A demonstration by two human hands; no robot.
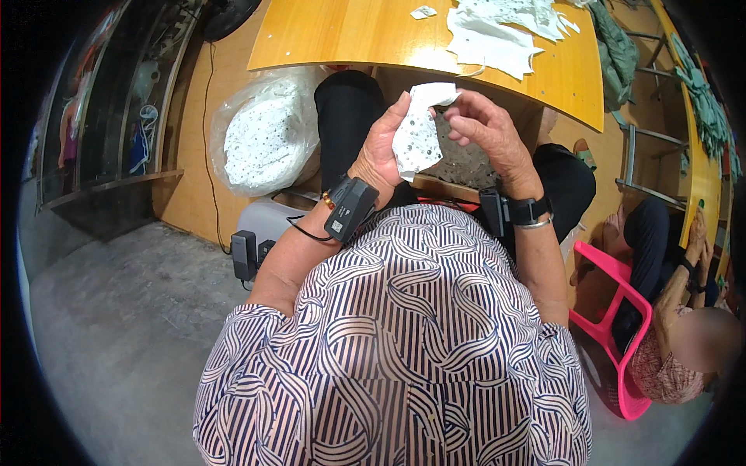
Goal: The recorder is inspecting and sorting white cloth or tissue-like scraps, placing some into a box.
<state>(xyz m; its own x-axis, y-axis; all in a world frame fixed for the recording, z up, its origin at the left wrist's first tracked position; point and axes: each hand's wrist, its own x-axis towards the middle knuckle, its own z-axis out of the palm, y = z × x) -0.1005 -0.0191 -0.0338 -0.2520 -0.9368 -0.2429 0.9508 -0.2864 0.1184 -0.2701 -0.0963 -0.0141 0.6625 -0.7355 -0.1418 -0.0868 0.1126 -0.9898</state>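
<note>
My left hand is closed on a small piece of white cloth with grey and black spots, the thumb lying along its left edge. The cloth hangs upright above my lap, its top bent over to the right. My right hand has curled fingers at that bent upper corner and seems to pinch it; the fingertips partly hide the grip. Just beyond, on the table, lie white spotted cloth pieces with ragged edges, and a small scrap sits apart from them.
A yellow wooden table stands in front of me. At my left is a clear plastic bag of spotted white cloth. A pink chair with a seated person is at the right, near a metal ladder-like frame. Glass-fronted shelves line the left.
</note>
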